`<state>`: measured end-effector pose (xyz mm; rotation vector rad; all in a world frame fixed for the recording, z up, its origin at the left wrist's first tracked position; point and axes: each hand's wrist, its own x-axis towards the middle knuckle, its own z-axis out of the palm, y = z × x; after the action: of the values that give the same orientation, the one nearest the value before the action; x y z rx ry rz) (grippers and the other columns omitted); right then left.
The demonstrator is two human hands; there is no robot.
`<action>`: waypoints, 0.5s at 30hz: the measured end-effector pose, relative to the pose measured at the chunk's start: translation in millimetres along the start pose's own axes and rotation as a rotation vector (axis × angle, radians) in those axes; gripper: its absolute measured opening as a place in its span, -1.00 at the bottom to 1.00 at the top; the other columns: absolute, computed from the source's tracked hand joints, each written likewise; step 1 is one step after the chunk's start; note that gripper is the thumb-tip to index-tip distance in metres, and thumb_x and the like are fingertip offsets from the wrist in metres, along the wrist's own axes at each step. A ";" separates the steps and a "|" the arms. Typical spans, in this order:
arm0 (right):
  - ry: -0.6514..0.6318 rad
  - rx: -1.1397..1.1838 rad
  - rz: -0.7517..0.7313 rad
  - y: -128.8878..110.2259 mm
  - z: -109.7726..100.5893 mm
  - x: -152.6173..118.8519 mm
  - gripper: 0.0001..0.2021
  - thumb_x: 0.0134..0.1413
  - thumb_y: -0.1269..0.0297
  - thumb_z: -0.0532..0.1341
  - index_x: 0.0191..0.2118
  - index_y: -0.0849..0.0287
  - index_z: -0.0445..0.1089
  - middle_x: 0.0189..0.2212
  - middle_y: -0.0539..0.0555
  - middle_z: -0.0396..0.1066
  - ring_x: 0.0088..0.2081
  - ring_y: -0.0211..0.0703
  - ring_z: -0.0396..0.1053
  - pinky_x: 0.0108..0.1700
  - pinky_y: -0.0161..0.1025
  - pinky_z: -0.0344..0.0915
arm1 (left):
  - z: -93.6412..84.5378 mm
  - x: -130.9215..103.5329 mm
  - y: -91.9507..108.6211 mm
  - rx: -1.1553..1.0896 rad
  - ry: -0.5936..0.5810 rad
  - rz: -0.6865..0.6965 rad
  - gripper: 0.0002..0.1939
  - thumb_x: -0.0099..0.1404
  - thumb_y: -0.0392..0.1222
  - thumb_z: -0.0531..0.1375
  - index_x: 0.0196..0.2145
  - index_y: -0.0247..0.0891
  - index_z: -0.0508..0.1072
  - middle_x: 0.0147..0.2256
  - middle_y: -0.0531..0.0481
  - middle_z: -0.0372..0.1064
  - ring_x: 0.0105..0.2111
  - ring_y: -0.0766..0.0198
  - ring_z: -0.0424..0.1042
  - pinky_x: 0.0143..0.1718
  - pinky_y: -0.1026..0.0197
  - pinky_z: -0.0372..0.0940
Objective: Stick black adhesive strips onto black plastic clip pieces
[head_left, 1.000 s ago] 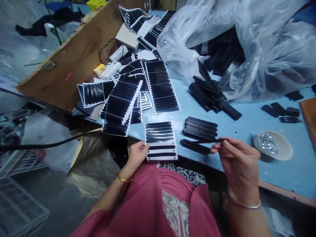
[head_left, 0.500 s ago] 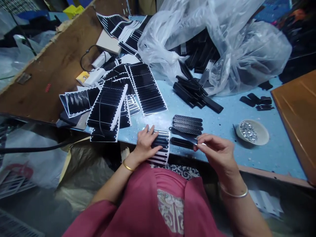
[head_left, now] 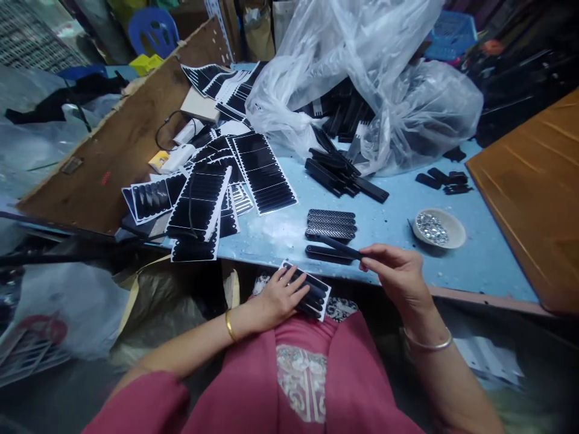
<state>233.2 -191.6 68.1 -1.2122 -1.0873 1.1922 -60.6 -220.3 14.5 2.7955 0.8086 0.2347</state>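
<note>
My left hand [head_left: 283, 294] lies with fingers spread on a white-backed sheet of black strip stickers [head_left: 319, 295] over my lap, below the table's front edge. The sheet is tilted, and part of it is hidden under the fingers. My right hand [head_left: 393, 268] pinches the near end of a slim black strip [head_left: 341, 246] between thumb and fingertips. That strip slants left over the table, above a black flat bar [head_left: 328, 254]. Just behind is a row of several black pieces with a perforated pattern [head_left: 331, 223].
More sticker sheets [head_left: 262, 172] overlap at left beside a wooden board [head_left: 90, 163]. A clear plastic bag [head_left: 420, 114] holds black parts, with loose black pieces [head_left: 337, 169] before it. At right are a bowl of small shiny metal bits [head_left: 455, 232] and an orange-brown panel [head_left: 525, 199].
My left hand and the sticker sheet have moved off the tabletop, down and toward me over my lap. My right hand still pinches the strip. The view has shifted.
</note>
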 end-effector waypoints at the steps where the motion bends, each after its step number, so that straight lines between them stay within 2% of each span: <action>1: 0.004 -0.010 0.004 0.2 -1.2 -1.5 -0.84 -0.15 0.29 0.45 -0.35 0.13 0.58 -0.55 0.00 0.45 -0.53 -0.24 0.38 -0.48 -0.29 0.35 | 6.9 0.1 9.0 0.024 0.020 0.008 -0.50 0.31 -0.16 0.19 0.17 -0.36 0.31 0.21 -0.36 0.24 0.27 -0.27 0.10 0.15 -0.29 0.13; 5: 0.002 -0.048 0.005 -1.1 -1.3 -9.2 -0.82 -0.19 0.26 0.47 -0.37 0.14 0.57 -0.58 -0.01 0.44 -0.54 -0.25 0.37 -0.49 -0.30 0.33 | 36.2 -5.3 29.9 0.032 0.057 0.032 -0.61 0.36 -0.26 0.11 0.12 -0.34 0.36 0.16 -0.34 0.30 0.26 -0.23 0.14 0.12 -0.26 0.17; 10: -0.007 -0.045 -0.011 -7.6 8.2 -24.4 -0.82 -0.19 0.25 0.46 -0.38 0.14 0.56 -0.54 0.00 0.47 -0.54 -0.26 0.38 -0.47 -0.30 0.35 | 64.0 3.5 32.3 0.059 0.020 -0.071 -0.63 0.37 -0.35 0.06 0.10 -0.29 0.39 0.13 -0.31 0.33 0.12 -0.14 0.31 0.07 -0.21 0.20; 12: -0.003 -0.053 -0.018 -10.7 9.9 -31.2 -0.82 -0.19 0.24 0.46 -0.38 0.15 0.56 -0.53 0.00 0.47 -0.53 -0.25 0.38 -0.47 -0.29 0.35 | 65.2 11.1 33.9 0.067 -0.016 -0.066 -0.63 0.36 -0.37 0.05 0.08 -0.29 0.40 0.11 -0.30 0.35 0.07 -0.08 0.34 0.05 -0.18 0.20; 15: 0.016 -0.070 -0.020 -13.2 6.8 -40.3 -0.81 -0.19 0.22 0.46 -0.38 0.15 0.56 -0.56 -0.01 0.44 -0.55 -0.26 0.36 -0.50 -0.29 0.33 | 53.1 13.7 42.3 0.048 -0.044 0.010 -0.70 0.37 -0.36 0.04 -0.01 -0.30 0.45 -0.04 -0.23 0.45 -0.03 0.01 0.39 -0.03 -0.06 0.26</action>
<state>223.9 -230.9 82.7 -1.2600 -1.1352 1.1361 -16.3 -256.6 -24.6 2.8392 0.8002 0.1570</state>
